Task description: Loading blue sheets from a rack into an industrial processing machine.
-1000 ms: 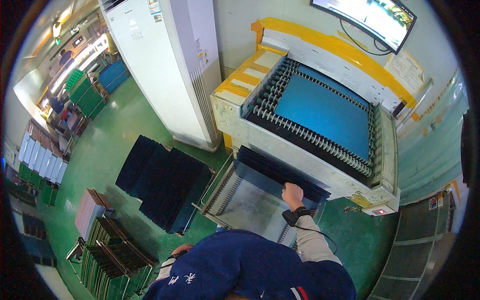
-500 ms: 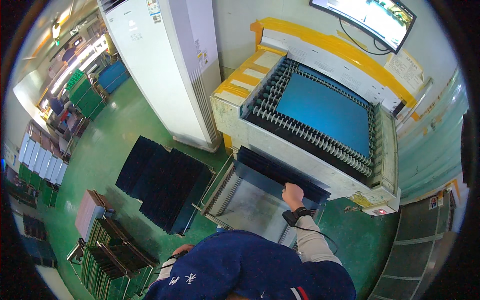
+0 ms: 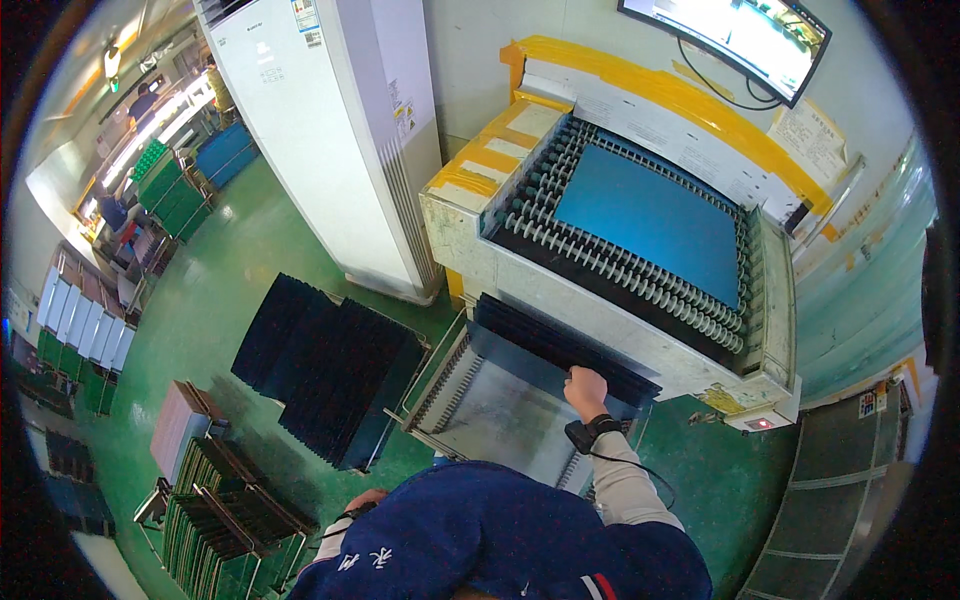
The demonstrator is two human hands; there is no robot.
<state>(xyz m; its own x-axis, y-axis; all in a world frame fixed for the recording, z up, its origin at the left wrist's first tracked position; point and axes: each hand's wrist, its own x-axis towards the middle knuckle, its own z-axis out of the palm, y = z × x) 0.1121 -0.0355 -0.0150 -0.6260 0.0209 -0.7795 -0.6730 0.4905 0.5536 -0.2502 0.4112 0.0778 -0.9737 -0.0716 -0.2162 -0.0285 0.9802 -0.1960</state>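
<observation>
My right hand (image 3: pixel 585 392) is closed at the top edge of the front dark panel (image 3: pixel 535 363) in a metal rack (image 3: pixel 445 425); its fingertips are hidden. Several more dark panels (image 3: pixel 545 335) stand upright behind it, at the rack's far side. A black device is strapped to my right wrist, with a cable along the sleeve. My left hand (image 3: pixel 368 499) is low beside my body, mostly covered by my blue clothing, so its fingers cannot be made out. Beyond the rack, a flat blue panel (image 3: pixel 655 222) lies on the rollers (image 3: pixel 620 270) of a machine.
Another rack of dark panels (image 3: pixel 340 370) stands on the green floor to the left, with a rack of green-edged boards (image 3: pixel 215 510) nearer. A tall white air conditioner (image 3: pixel 330 140) stands beyond. A screen (image 3: pixel 745 40) hangs above the machine. Grey framed panels (image 3: pixel 830 500) stand at right.
The blue panel on the rollers has shifted very slightly to the right. My right hand keeps its place at the dark panel's edge, and my left hand has hardly moved.
</observation>
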